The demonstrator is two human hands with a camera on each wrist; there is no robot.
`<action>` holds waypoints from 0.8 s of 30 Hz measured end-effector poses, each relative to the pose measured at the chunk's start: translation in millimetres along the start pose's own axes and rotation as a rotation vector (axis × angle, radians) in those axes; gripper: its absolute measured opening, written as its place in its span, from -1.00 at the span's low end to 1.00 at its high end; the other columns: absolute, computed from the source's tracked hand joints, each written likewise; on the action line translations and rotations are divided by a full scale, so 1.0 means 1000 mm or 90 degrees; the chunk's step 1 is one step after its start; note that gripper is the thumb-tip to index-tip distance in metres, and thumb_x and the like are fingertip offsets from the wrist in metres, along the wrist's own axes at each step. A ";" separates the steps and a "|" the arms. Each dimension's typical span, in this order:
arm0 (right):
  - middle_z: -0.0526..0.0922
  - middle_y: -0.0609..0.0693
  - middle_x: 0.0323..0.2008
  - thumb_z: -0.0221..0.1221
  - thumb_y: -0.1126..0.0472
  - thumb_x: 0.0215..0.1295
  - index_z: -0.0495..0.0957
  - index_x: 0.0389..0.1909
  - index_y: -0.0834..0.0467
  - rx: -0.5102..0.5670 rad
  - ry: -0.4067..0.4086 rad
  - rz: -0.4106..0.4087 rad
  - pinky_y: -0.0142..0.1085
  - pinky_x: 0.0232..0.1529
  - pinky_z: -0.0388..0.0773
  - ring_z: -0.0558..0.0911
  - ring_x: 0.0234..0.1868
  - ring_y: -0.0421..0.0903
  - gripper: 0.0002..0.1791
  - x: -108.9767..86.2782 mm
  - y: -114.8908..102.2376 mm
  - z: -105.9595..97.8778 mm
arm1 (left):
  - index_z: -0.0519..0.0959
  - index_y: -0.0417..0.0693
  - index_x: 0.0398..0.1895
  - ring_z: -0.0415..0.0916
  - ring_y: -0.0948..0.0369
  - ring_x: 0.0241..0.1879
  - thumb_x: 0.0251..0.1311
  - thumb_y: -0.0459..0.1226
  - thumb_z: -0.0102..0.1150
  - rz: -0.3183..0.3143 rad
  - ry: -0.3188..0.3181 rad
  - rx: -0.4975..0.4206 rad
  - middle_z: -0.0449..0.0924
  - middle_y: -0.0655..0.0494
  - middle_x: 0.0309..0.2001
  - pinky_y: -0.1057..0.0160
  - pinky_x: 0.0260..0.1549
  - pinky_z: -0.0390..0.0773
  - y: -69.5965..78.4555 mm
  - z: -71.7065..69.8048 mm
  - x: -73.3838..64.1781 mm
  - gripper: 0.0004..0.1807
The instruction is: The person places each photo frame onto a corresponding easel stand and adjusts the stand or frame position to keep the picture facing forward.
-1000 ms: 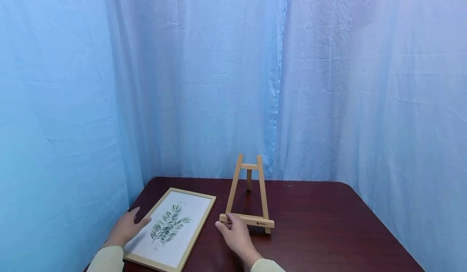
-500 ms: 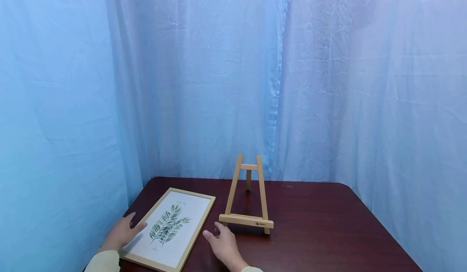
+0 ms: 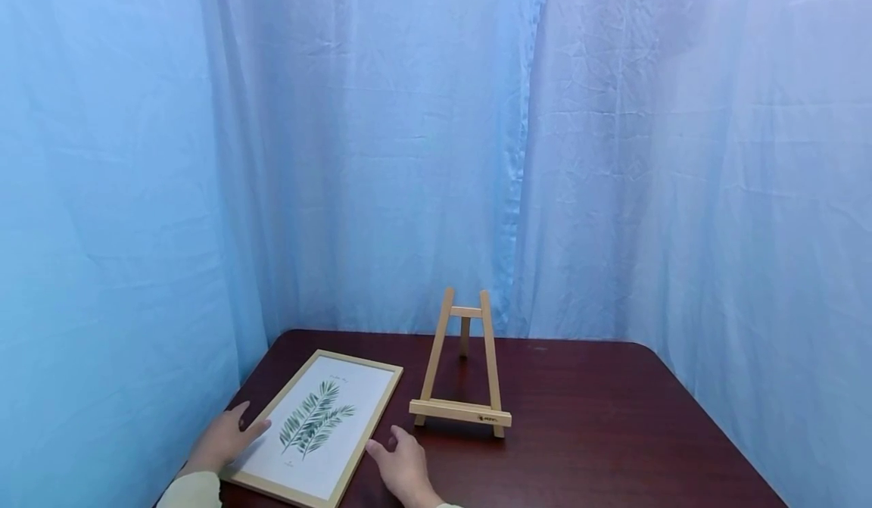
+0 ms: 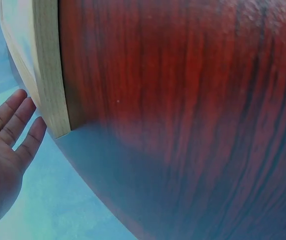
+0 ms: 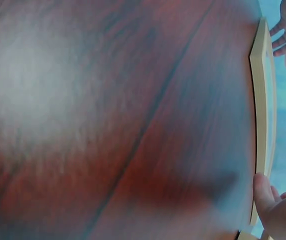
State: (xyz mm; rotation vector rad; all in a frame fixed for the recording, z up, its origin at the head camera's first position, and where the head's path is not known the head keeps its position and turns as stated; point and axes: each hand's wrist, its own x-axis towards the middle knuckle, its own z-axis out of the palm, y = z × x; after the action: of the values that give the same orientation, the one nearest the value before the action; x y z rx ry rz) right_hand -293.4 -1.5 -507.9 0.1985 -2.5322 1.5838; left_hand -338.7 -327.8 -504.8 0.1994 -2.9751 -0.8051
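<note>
A picture frame (image 3: 320, 417) with a pale wood border and a print of green fern-like leaves lies flat on the left of the table. My left hand (image 3: 218, 444) is at its left edge, fingers spread and thumb over the border; in the left wrist view, the straight fingers reach close to the frame's side (image 4: 50, 75). By the right edge is my right hand (image 3: 404, 466), its thumb right at the border in the right wrist view, where the other fingers are partly hidden. A small wooden easel (image 3: 459, 412) stands just beyond the right hand, bearing nothing.
The dark red wooden table (image 3: 599, 417) has rounded far corners and extends to the right of the easel. Pale blue curtains (image 3: 409, 152) hang behind it and along both sides.
My right hand has let go of the easel's ledge and moved left and nearer to the frame's right edge. The left hand has shifted slightly down along the left edge.
</note>
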 end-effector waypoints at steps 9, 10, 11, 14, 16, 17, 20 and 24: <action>0.64 0.27 -0.15 0.35 0.05 0.23 0.45 0.14 0.54 0.005 -0.038 0.041 0.13 -0.01 0.52 0.60 -0.02 0.25 -0.31 0.001 0.003 0.006 | 0.17 -0.67 0.30 0.22 -0.48 0.21 0.23 0.20 0.18 -0.005 -0.001 0.002 0.26 -0.66 0.20 -0.34 0.16 0.29 0.000 0.002 0.002 0.06; 0.64 0.27 -0.15 0.35 0.05 0.23 0.45 0.14 0.54 0.007 -0.041 0.045 0.13 -0.01 0.52 0.60 -0.02 0.25 -0.31 0.001 0.003 0.007 | 0.17 -0.67 0.30 0.23 -0.48 0.20 0.23 0.20 0.18 -0.007 -0.002 0.001 0.26 -0.66 0.19 -0.33 0.16 0.29 0.000 0.003 0.003 0.06; 0.64 0.27 -0.15 0.35 0.05 0.23 0.45 0.14 0.54 0.006 -0.041 0.047 0.13 -0.01 0.52 0.60 -0.02 0.25 -0.31 0.001 0.003 0.007 | 0.17 -0.68 0.30 0.24 -0.47 0.20 0.24 0.20 0.17 -0.007 -0.002 0.000 0.27 -0.66 0.19 -0.33 0.16 0.30 -0.001 0.003 0.003 0.06; 0.64 0.24 -0.15 0.36 0.05 0.22 0.46 0.14 0.53 0.000 -0.043 0.055 0.13 0.00 0.52 0.59 -0.02 0.25 -0.31 0.001 0.002 0.008 | 0.17 -0.68 0.29 0.26 -0.47 0.19 0.22 0.22 0.17 -0.010 -0.005 -0.001 0.28 -0.66 0.18 -0.32 0.15 0.31 -0.003 0.004 0.005 0.08; 0.64 0.23 -0.16 0.36 0.05 0.22 0.47 0.13 0.53 -0.007 -0.045 0.059 0.13 0.00 0.51 0.59 -0.01 0.26 -0.32 0.001 0.002 0.009 | 0.18 -0.68 0.29 0.29 -0.46 0.17 0.22 0.23 0.18 -0.011 -0.007 0.000 0.29 -0.65 0.17 -0.31 0.15 0.32 -0.003 0.005 0.005 0.08; 0.64 0.23 -0.16 0.36 0.05 0.22 0.47 0.12 0.53 -0.009 -0.047 0.060 0.13 0.00 0.51 0.59 -0.01 0.26 -0.32 0.000 0.002 0.010 | 0.18 -0.68 0.29 0.29 -0.45 0.17 0.23 0.21 0.18 -0.012 -0.008 0.001 0.30 -0.65 0.17 -0.31 0.15 0.33 -0.003 0.006 0.005 0.06; 0.64 0.24 -0.14 0.36 0.04 0.22 0.48 0.12 0.53 -0.008 -0.058 0.067 0.14 0.00 0.51 0.58 0.00 0.27 -0.32 0.000 0.002 0.011 | 0.21 -0.68 0.27 0.32 -0.44 0.16 0.23 0.18 0.20 -0.018 -0.014 0.004 0.33 -0.63 0.15 -0.30 0.14 0.34 -0.002 0.005 0.004 0.03; 0.62 0.30 -0.12 0.36 0.04 0.22 0.47 0.12 0.54 -0.003 -0.066 0.071 0.15 0.02 0.50 0.57 0.02 0.30 -0.31 0.000 0.003 0.014 | 0.26 -0.72 0.20 0.34 -0.44 0.14 0.24 0.10 0.23 -0.011 -0.019 0.010 0.37 -0.63 0.11 -0.28 0.12 0.38 -0.001 0.004 0.000 -0.04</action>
State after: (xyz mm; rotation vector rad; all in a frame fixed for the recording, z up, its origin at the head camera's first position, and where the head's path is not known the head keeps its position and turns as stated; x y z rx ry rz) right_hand -294.8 -12.4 -516.6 0.1452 -2.6690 1.6474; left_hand -339.2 -326.8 -508.2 0.2153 -3.0124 -0.7936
